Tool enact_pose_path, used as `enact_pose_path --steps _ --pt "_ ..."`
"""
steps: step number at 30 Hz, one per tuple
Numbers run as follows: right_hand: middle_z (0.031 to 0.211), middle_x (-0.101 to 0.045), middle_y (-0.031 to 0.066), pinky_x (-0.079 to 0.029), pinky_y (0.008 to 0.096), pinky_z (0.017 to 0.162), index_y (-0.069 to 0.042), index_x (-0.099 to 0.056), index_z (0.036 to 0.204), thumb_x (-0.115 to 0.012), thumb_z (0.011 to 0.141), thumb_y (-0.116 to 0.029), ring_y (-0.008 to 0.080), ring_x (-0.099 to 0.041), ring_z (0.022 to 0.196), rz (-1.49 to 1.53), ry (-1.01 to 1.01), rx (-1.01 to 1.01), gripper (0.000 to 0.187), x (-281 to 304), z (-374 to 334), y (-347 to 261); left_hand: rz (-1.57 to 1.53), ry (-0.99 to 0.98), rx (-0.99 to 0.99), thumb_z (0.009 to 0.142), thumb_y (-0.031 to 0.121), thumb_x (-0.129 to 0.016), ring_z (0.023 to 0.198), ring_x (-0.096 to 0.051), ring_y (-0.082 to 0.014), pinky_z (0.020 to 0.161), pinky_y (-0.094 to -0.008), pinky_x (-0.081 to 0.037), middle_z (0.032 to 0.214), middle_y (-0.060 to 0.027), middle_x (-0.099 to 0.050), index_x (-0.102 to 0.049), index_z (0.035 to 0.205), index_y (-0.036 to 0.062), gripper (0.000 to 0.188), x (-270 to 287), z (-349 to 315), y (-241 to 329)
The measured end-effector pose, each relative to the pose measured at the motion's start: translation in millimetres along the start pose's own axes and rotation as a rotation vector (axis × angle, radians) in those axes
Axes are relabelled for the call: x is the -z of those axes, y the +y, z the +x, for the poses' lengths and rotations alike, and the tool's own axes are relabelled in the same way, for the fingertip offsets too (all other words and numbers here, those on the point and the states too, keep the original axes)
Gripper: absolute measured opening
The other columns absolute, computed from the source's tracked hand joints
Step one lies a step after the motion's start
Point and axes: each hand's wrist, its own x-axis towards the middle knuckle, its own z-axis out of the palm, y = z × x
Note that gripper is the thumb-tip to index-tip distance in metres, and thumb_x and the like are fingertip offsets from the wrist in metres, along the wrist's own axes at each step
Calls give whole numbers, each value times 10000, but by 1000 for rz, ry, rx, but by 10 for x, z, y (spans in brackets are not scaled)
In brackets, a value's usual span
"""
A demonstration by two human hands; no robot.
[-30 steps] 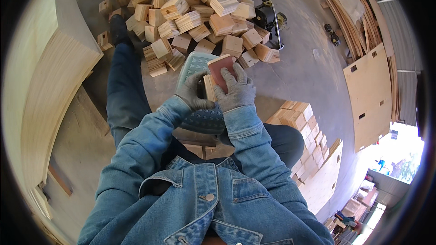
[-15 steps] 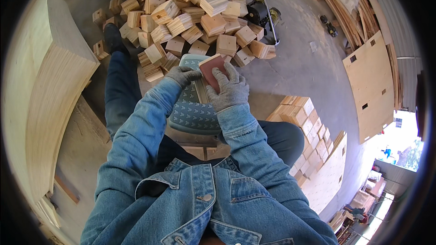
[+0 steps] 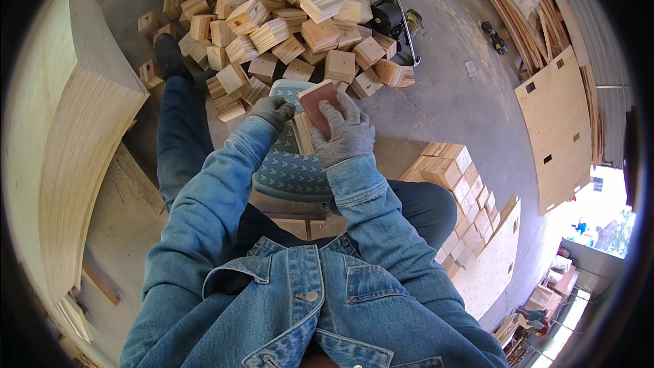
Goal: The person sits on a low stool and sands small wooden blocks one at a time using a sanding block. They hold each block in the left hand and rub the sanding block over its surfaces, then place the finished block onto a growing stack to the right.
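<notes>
Gloved right hand point(image 3: 347, 133) holds a reddish-brown pad point(image 3: 315, 105) with a pale, wood-like edge. Fingers lie spread across its upper face, thumb toward the near side; underside of the grip hidden. The flat-fingered hold looks chosen to bear evenly over the pad rather than pinch one edge.

Gloved left hand point(image 3: 274, 111), at about 9 o'clock of the pad, has its fingers curled in. Whether this grip pinches anything, I can't make out; it may be steadying the pale wooden block point(image 3: 302, 135) from its left side.

Block sits over the teal stool point(image 3: 293, 176), between the knees. Stool presumably serves as a work surface, keeping the piece low and within reach of both arms.

Position against the grip: pad reaches out to 10–11 o'clock of the right hand, its far corner beyond the fingertips. Block shows at 9 o'clock of the right hand, 4 o'clock of the left, partly covered by the pad; contact between the two is not visible.

Around: loose block pile point(image 3: 320, 3) at 12 o'clock on the floor; neater stacked blocks point(image 3: 470, 197) at 4 o'clock. Both seem set within an easy turn of the seat.
</notes>
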Motion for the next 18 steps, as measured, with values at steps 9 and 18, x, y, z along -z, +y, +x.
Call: enact_pose_path --steps 9,18 --pt "1550 -505 97 -444 557 1104 -242 -703 1363 -805 809 -349 406 -545 1323 -16 84 44 574 -45 -7 54 -484 387 129 1023 240 -727 595 -599 -123 554 -289 -490 725 -35 -690 -779 1028 42 205 595 -113 86" --pt "1491 -527 67 -500 558 999 -235 -720 1319 -813 797 -320 394 -593 1252 -3 158 84 536 -95 1 -15 -41 410 -167 746 52 -882 1419 -533 -284 1226 -354 -416 1532 -167 -545 -449 1569 51 930 552 -296 -895"
